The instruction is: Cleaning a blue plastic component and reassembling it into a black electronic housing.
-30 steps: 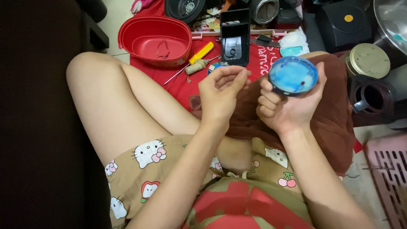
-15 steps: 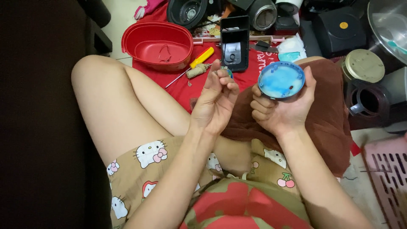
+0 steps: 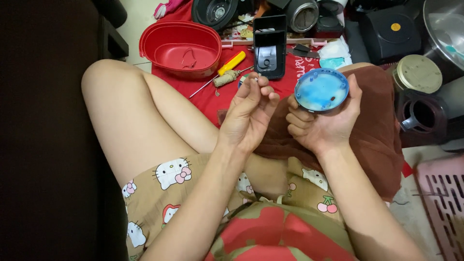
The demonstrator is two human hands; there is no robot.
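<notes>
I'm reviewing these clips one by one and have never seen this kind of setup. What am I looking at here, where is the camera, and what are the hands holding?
There is no machine: a seated person wears a camera on the head, looking down at their own lap and hands. The right hand cradles a round blue disc-shaped part. The left hand is raised beside it with fingertips pinched together; anything between them is too small to tell. Ahead, on a red cloth, lie a red oval tub, a yellow-handled screwdriver and a black box-like part. A brown towel drapes the person's right knee.
</notes>
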